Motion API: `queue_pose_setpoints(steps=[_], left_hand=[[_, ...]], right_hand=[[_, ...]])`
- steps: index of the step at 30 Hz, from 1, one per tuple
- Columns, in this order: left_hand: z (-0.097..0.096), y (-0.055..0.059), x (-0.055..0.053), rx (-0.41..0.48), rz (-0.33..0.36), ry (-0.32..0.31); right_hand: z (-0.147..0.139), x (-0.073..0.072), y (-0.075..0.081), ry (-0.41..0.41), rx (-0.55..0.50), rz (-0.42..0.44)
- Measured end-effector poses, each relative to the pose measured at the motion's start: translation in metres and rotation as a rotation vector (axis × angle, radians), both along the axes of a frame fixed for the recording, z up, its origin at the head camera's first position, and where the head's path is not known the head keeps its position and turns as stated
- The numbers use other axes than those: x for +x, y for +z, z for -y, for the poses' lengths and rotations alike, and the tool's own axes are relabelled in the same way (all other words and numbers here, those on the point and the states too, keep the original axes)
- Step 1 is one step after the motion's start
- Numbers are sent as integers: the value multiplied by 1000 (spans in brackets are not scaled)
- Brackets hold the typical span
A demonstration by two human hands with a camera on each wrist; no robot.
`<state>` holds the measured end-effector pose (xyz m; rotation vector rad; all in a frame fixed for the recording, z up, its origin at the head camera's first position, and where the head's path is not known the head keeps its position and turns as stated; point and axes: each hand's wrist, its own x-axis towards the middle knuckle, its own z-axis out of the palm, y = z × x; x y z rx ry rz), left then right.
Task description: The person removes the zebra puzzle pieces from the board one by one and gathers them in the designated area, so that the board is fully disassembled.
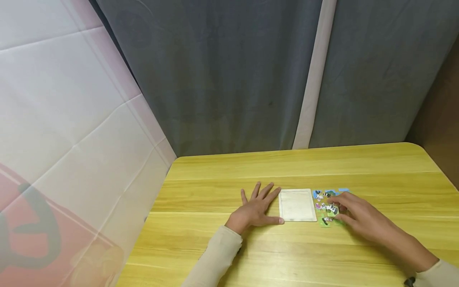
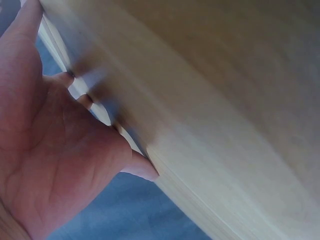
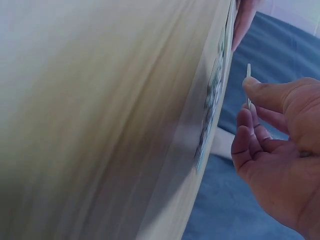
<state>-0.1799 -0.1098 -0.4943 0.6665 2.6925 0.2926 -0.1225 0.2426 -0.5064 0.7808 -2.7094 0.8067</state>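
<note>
A square, pale puzzle frame (image 1: 297, 205) lies flat on the table with a bare inside. My left hand (image 1: 254, 210) rests beside it on the table, fingers spread, the thumb and a fingertip at its left edge. In the left wrist view the palm of the left hand (image 2: 65, 135) faces the camera and holds nothing. Several colourful puzzle pieces (image 1: 318, 195) lie just right of the frame. Over them, my right hand (image 1: 358, 213) pinches one thin puzzle piece (image 3: 249, 71) between thumb and fingers, raised off the table in the right wrist view. It partly hides the other pieces.
The wood-grain table (image 1: 215, 171) has a rounded far edge. Behind it hangs a grey curtain (image 1: 222, 79) with a light strip (image 1: 315, 79). A pale printed cloth (image 1: 71, 99) stands along the left, and a brown panel (image 1: 437, 115) at the right.
</note>
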Motion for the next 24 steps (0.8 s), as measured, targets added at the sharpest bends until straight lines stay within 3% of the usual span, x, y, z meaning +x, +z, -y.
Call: queue_pose_setpoints(steps=[18,24], left_hand=[[-1,2,0,2,2,-1],[-1,3,0,0,4,0]], right_hand=[[-41,8,-16,-40,94,-121],[-47,9,-19,-5,97,-125]])
